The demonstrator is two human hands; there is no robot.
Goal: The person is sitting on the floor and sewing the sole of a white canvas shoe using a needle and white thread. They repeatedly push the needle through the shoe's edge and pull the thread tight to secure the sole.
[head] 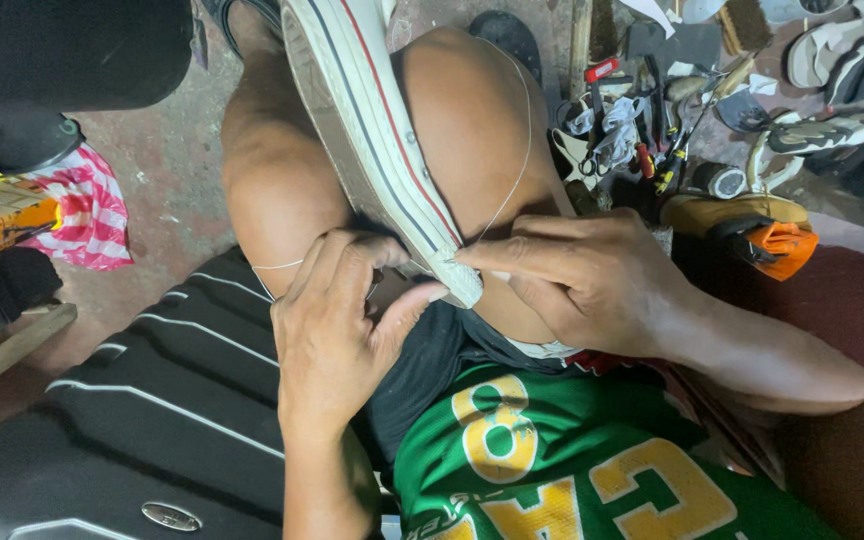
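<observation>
Gritty concrete floor (167,170) across the upper left, a heap of tools (642,140) and worn shoes (842,70) in the upper right (no bins in sight). Centre frame, a white sneaker (377,130) wedged between the knees; left hand (337,330) fingers grip its toe, right hand (592,280) fingers pinch white thread (517,170).

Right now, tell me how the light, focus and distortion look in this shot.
Head view: soft, even light, no harsh glare; sharp on the left hand, right hand and shoe; the thin thread reads clearly; wide-angle stretch swells the knees; the tools at top right sit dimmer, cluttered.
</observation>
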